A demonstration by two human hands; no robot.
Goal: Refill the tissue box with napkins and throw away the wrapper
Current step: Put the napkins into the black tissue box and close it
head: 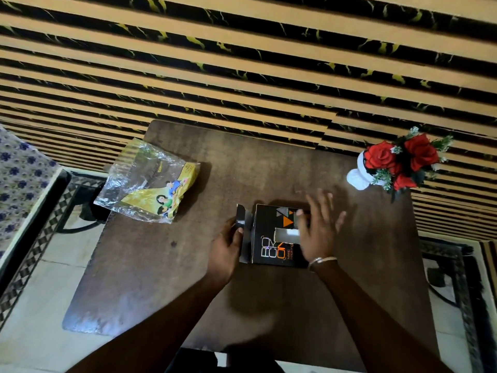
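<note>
Head cam: we've got the tissue box [271, 235] between our hands, left hand [226, 246] pinching its open side flap, right hand [318, 227] spread flat over the top, holding nothing. Looks like closing-up time; next, grabbing the empty-looking wrapper [149, 181] far left on the counter [269, 162].
</note>
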